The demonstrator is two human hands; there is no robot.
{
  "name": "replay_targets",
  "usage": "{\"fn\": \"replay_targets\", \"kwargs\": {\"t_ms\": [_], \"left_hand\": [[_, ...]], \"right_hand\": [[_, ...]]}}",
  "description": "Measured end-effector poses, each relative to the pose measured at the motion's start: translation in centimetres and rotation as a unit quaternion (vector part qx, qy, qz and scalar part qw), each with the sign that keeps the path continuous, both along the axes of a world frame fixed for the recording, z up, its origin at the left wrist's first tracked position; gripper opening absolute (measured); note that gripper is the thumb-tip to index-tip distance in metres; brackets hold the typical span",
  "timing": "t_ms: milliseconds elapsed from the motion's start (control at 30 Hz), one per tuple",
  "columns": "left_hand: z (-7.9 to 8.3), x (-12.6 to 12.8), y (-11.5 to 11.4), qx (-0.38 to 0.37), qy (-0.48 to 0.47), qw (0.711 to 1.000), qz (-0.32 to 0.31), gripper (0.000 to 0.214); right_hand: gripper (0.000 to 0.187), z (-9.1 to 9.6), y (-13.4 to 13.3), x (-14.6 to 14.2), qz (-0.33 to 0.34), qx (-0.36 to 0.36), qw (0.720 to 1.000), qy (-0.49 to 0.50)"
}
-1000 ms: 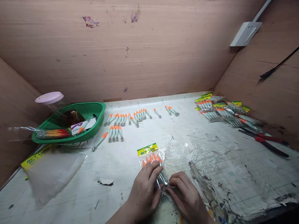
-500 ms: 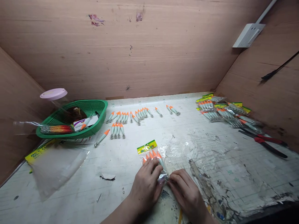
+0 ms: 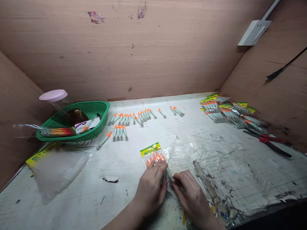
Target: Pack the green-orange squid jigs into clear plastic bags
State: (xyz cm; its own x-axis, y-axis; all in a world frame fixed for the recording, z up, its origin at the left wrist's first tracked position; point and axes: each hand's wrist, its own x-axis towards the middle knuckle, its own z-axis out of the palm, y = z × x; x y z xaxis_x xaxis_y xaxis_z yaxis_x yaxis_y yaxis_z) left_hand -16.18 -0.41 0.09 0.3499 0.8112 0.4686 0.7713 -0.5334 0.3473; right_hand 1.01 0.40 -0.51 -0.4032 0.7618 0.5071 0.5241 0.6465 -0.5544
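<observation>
A clear bag of squid jigs (image 3: 150,151) with a yellow-and-green header card lies flat on the table in front of me. Orange tips of several jigs show through the plastic; the lower part is mostly covered by my hands. My left hand (image 3: 153,183) rests over the bag, its fingers together on top and its thumb at the lower edge, gripping it. At the bag's lower right corner, the fingertips of my right hand (image 3: 188,191) are pinched together on the plastic. Loose orange-and-pale-green squid jigs (image 3: 120,132) lie in rows beyond the bag.
Back left stands a green basket (image 3: 105,118) with a pink-lidded jar (image 3: 53,95) and packed jigs. Flat header bags (image 3: 62,172) lie before it. Filled bags (image 3: 216,115) are piled at back right, near red-and-black pliers (image 3: 266,140). Wooden panels (image 3: 153,64) enclose the table.
My left fingers have stretched a little further across the bag. My right hand has shifted slightly up and stays at the bag's lower corner. The view has moved slightly.
</observation>
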Motion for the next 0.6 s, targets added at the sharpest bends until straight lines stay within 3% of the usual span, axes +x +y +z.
{"fn": "replay_targets", "kwargs": {"t_ms": [200,433,600], "left_hand": [[0.4,0.4,-0.1,-0.015,-0.007,1.000,0.014,0.060],[0.7,0.8,0.0,-0.018,-0.023,0.999,0.044,0.049],[0.7,1.0,0.1,-0.040,-0.040,0.996,0.068,0.046]], "right_hand": [[0.012,-0.2,-0.3,-0.3,-0.005,0.028,1.000,-0.013],[0.008,-0.4,-0.4,-0.5,-0.035,-0.015,0.999,0.009],[0.010,-0.3,-0.3,-0.8,-0.025,-0.001,1.000,0.002]]}}
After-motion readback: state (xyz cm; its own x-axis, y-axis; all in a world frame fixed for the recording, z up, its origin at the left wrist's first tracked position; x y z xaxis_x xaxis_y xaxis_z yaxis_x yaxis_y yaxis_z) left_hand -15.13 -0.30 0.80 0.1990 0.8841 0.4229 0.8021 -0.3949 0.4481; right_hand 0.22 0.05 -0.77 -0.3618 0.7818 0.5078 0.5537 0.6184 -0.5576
